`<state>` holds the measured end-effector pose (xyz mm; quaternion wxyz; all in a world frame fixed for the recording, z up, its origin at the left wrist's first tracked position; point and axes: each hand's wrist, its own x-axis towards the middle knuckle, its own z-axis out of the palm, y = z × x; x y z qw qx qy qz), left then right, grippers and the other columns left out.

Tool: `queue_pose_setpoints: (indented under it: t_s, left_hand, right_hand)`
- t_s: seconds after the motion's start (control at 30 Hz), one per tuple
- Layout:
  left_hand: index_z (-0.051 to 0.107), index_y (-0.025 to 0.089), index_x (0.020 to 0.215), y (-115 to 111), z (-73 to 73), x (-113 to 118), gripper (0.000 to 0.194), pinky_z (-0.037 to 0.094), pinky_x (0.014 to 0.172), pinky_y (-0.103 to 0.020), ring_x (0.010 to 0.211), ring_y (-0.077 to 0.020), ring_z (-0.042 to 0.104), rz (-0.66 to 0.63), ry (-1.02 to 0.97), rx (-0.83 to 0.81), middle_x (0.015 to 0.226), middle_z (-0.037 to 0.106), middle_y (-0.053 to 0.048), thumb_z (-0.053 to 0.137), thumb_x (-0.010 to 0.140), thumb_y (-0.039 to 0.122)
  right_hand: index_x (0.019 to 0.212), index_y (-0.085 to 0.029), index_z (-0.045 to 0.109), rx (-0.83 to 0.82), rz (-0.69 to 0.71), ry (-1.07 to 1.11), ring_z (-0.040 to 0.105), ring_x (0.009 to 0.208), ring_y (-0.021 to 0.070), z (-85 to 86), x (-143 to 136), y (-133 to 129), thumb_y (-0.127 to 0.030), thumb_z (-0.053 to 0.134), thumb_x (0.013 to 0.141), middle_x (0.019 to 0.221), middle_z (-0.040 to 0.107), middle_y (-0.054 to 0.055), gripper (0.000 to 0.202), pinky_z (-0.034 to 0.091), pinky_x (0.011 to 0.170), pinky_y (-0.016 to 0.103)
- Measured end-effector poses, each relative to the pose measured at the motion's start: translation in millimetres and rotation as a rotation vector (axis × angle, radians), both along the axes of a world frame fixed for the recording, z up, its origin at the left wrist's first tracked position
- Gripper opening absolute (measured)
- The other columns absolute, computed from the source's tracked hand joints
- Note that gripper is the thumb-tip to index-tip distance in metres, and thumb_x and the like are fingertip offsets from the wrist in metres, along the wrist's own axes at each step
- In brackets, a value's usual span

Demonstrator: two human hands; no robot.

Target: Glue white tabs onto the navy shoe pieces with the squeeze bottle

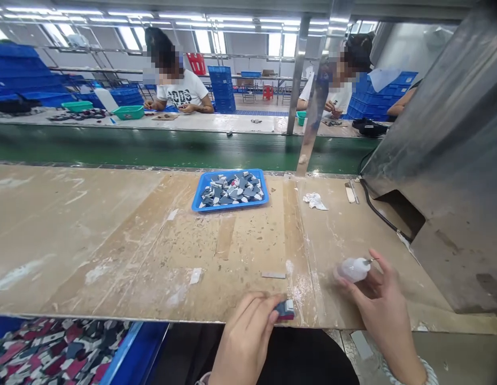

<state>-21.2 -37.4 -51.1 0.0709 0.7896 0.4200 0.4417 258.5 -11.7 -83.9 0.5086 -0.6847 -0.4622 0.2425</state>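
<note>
Right hand (382,294): I've got the grip wrapped around a tilted bottle (354,269). Left hand (248,329): grip pinching a small layered piece (285,310) at the near edge of the desk (132,240), blue tray (231,208) beyond.

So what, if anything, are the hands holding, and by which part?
The left hand holds a small block by its left end. The right hand holds a bottle, thumb against its body; whether a finger touches the nozzle is unclear.

Right of the blue-grey piece (284,309), a whitish bottle (353,270) tilts.
</note>
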Motion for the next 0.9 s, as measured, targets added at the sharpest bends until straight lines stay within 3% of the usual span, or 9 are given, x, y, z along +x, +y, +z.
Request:
queue_pose_setpoints:
  t_s: [0.1,0.2,0.27,0.37,0.43,0.5,0.6,0.8,0.9]
  left_hand:
    - [0.067,0.014,0.111,-2.9,5.3,4.4,0.025,0.060,0.077,-0.029,0.089,-0.0197,0.069,0.015,-0.016,0.148,0.090,0.073,-0.008,0.043,0.108,0.016]
    - [0.068,0.012,0.107,-9.3,14.5,4.1,0.025,0.060,0.081,-0.028,0.089,-0.0184,0.070,0.024,0.000,0.227,0.086,0.074,-0.007,0.045,0.109,0.019]
    - [0.069,0.013,0.105,-13.5,21.3,3.4,0.025,0.061,0.082,-0.027,0.088,-0.0178,0.072,0.015,0.011,0.283,0.083,0.075,-0.005,0.046,0.108,0.020]
    - [0.072,0.015,0.104,-17.4,28.8,4.0,0.025,0.063,0.086,-0.028,0.085,-0.0184,0.075,-0.019,0.063,0.379,0.083,0.077,-0.004,0.049,0.108,0.023]
    - [0.073,0.015,0.105,-19.2,31.6,5.8,0.025,0.063,0.089,-0.029,0.084,-0.0189,0.076,-0.063,0.097,0.403,0.084,0.078,-0.004,0.050,0.107,0.023]
    - [0.074,0.014,0.104,-21.3,33.2,8.4,0.025,0.064,0.090,-0.029,0.084,-0.0189,0.076,-0.103,0.106,0.406,0.085,0.078,-0.004,0.050,0.106,0.022]
    - [0.075,0.015,0.101,-25.2,34.1,13.5,0.030,0.066,0.089,-0.030,0.083,-0.0186,0.076,-0.110,0.071,0.390,0.086,0.079,-0.004,0.047,0.107,0.021]
    - [0.074,0.013,0.101,-24.6,36.2,12.7,0.029,0.062,0.096,-0.029,0.091,-0.0180,0.075,-0.151,0.012,0.267,0.092,0.079,-0.005,0.047,0.108,0.021]
    - [0.072,0.013,0.108,-17.2,42.4,6.8,0.036,0.063,0.089,-0.029,0.094,-0.0193,0.073,-0.301,-0.087,0.091,0.094,0.078,-0.007,0.052,0.106,0.043]
  right_hand:
    - [0.150,-0.023,0.044,0.147,0.028,-0.106,0.057,0.119,0.0409,-2.4,1.2,-10.4,-0.054,0.082,0.074,0.134,0.061,0.018,0.091,0.041,0.101,0.063]
    - [0.138,-0.021,0.056,0.386,-0.160,-0.298,0.043,0.131,0.0404,7.0,-22.7,-36.1,-0.053,0.070,0.087,0.139,0.049,0.018,0.062,0.030,0.111,0.060]
    - [0.126,-0.024,0.064,0.487,-0.012,-0.187,0.051,0.121,0.0325,18.4,-49.0,-52.5,-0.049,0.069,0.089,0.126,0.055,0.013,0.045,0.041,0.105,0.046]
    - [0.116,-0.026,0.070,0.285,0.602,0.306,0.067,0.082,0.0266,36.0,-82.4,-64.0,-0.076,0.048,0.092,0.090,0.067,0.009,0.060,0.058,0.066,0.036]
    - [0.110,-0.028,0.073,0.224,0.768,0.375,0.068,0.070,0.0242,42.7,-91.0,-65.1,-0.071,0.055,0.092,0.079,0.068,0.007,0.049,0.058,0.055,0.033]
    - [0.110,-0.031,0.073,0.220,0.796,0.338,0.069,0.071,0.0226,43.4,-89.2,-65.5,-0.052,0.070,0.091,0.082,0.070,0.006,0.029,0.060,0.056,0.030]
    - [0.113,-0.025,0.073,0.140,0.856,0.360,0.072,0.081,0.0231,38.7,-80.0,-68.1,-0.041,0.078,0.085,0.092,0.072,0.009,0.032,0.062,0.064,0.030]
    - [0.096,-0.018,0.074,-0.234,0.908,0.705,0.068,0.079,0.0268,44.0,-86.3,-69.7,-0.074,0.071,0.078,0.083,0.068,0.013,0.059,0.061,0.069,0.036]
    - [0.087,-0.018,0.072,-0.233,0.941,0.833,0.064,0.073,0.0238,48.0,-96.1,-67.9,-0.081,0.070,0.073,0.076,0.064,0.011,0.064,0.058,0.070,0.036]
